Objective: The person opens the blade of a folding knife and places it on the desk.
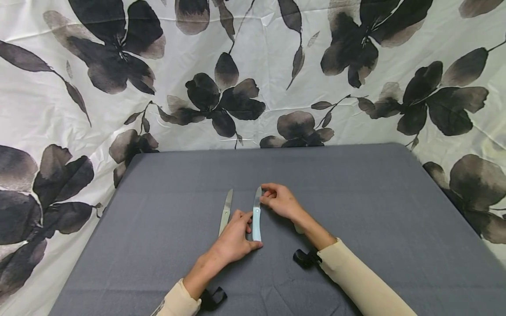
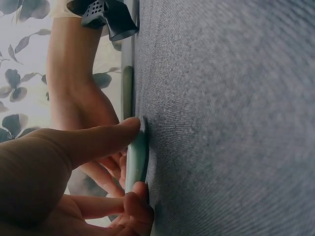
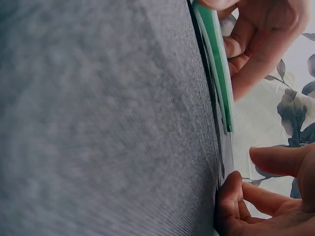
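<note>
Grey woven cloth covers the wide table (image 1: 356, 188), and a slim table knife with a light-blue, slightly curved handle and a shiny metal blade (image 1: 256, 224) lies flat on it between the two hands, blade pointing to the far side. Left hand (image 1: 234, 240): clamped on that knife's handle, thumb at the butt end, index fingertip up near the blade end. Right hand (image 1: 280, 202): at the blade, bent index finger by the tip; the right wrist view shows thumb and index apart, cannot tell whether they grip the metal. Just left of it lies a similar knife with a pale-green handle (image 1: 225, 216), tilted slightly, blade also pointing away, handle end hidden behind the left hand. Small green handle end (image 1: 299, 229) shows beside the right wrist, rest covered by the arm. Handle colours run greener in the wrist views. Writing check: dark marking (image 1: 160, 308) on the cream left sleeve (image 1: 179, 300), cut off by the frame edge and too small to read; blade faces too small to tell any stamp. Right sleeve (image 1: 363, 278) also cream. Black plastic wrist devices, one under the left forearm (image 1: 213, 298), one by the right cuff (image 1: 303, 259). Behind: white fabric backdrop printed with black-grey flowers (image 1: 261, 39).
</note>
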Available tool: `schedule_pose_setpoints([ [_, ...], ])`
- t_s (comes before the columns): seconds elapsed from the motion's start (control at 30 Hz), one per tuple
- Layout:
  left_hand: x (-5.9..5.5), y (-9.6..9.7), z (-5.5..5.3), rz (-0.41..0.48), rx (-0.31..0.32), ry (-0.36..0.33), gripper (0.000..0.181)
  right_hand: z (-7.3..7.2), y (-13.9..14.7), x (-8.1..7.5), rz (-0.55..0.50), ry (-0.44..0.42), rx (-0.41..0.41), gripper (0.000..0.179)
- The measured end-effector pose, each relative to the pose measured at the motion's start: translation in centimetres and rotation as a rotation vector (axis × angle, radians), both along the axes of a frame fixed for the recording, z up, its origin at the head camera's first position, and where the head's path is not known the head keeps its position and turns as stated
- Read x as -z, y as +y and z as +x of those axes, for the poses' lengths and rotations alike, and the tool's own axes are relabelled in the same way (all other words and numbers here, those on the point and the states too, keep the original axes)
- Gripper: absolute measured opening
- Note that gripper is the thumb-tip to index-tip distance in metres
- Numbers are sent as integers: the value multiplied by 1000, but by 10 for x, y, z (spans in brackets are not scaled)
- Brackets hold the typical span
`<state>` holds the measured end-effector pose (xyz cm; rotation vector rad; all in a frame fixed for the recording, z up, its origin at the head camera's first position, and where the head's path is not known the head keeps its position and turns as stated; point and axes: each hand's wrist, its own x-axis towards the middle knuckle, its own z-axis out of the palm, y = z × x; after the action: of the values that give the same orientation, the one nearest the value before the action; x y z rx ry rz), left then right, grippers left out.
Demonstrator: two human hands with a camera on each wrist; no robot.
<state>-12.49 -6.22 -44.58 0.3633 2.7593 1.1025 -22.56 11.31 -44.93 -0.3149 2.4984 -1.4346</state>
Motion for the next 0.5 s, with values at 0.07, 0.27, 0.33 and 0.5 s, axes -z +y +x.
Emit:
schedule_pose_setpoints([
  [0.07, 0, 0, 1, 3, 0, -11, 80, 0, 0, -1, 15, 6, -6, 45],
  [0.27, 0, 1, 3, -6, -4, -35, 80, 3, -1, -2, 101, 11, -28, 46],
  [0.33, 1, 1, 4, -13, -7, -34, 80, 5, -2, -3, 131, 17, -41, 48],
  [0.5, 1, 1, 6, -23, -14, -29, 83, 6, -3, -4, 167, 55, -75, 50],
])
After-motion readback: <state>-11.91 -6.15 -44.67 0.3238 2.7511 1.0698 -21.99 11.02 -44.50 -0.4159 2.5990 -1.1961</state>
